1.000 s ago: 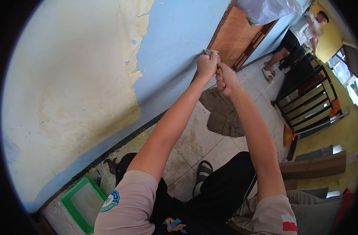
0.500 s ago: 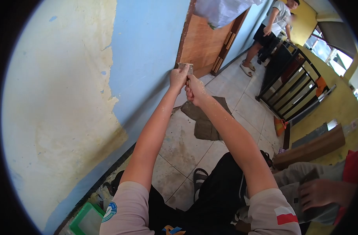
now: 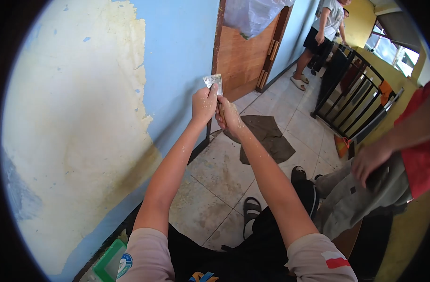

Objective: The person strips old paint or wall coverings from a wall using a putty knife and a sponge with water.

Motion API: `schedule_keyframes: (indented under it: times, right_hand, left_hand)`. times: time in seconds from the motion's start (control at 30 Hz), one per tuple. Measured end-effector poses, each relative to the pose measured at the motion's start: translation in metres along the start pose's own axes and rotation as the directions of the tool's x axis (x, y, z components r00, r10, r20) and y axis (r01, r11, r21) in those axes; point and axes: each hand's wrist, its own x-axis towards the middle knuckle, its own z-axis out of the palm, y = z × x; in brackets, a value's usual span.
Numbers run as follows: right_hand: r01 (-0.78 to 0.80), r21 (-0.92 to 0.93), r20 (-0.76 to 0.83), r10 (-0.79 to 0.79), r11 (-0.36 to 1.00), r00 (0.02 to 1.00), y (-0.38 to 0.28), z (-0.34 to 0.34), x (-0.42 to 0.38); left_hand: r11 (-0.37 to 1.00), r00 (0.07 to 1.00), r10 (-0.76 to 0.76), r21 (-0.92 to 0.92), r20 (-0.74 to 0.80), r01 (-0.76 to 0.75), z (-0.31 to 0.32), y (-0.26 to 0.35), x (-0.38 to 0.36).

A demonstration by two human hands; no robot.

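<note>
Both arms reach forward, away from my body, to a metal scraper point(image 3: 213, 81) with pale residue on its flat blade. My left hand point(image 3: 204, 104) is closed on it near the blade, with the thumb up against the metal. Lower down, my right hand point(image 3: 230, 114) wraps round the handle, most of which is hidden by the fingers. Pale flecks stick to both hands and forearms. To the left stands a blue wall point(image 3: 177, 61), where a large patch of bare, cream-coloured plaster point(image 3: 83, 103) has ragged paint edges. The blade appears apart from the wall.
A brown cloth point(image 3: 266, 138) lies on the tiled floor point(image 3: 196, 207). Beyond my hands is a wooden door point(image 3: 245, 58) with a plastic bag point(image 3: 255, 16). Close on my right stands a person in red point(image 3: 417, 141). Another person point(image 3: 325, 28) is farther off by a black metal gate point(image 3: 353, 94).
The scraper has turned, so more of its blade face shows. My hands have shifted slightly left in view. The person in red has moved up and farther into view on the right.
</note>
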Motion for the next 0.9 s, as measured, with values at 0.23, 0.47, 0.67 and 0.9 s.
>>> schedule_keyframes:
  times: [0.23,0.47,0.67,0.9]
  right_hand:
    - [0.011,-0.025,0.102,-0.009,1.000,0.995,0.045,0.025,-0.014]
    - [0.149,-0.149,0.092,-0.137,0.978,0.986,0.074,0.078,-0.017]
    - [0.180,-0.242,0.107,-0.158,0.953,0.982,0.074,0.102,-0.016]
    - [0.232,-0.197,0.072,-0.222,0.953,0.972,0.091,0.112,-0.008]
  left_hand:
    - [0.987,0.995,-0.076,0.137,-0.061,0.083,-0.042,-0.024,-0.052]
    - [0.938,0.952,-0.250,-0.287,-0.177,0.193,-0.069,-0.057,-0.082]
    - [0.916,0.909,-0.299,-0.354,-0.291,0.188,-0.090,-0.053,-0.087]
    - [0.935,0.927,-0.297,-0.266,-0.228,0.234,-0.106,-0.069,-0.083]
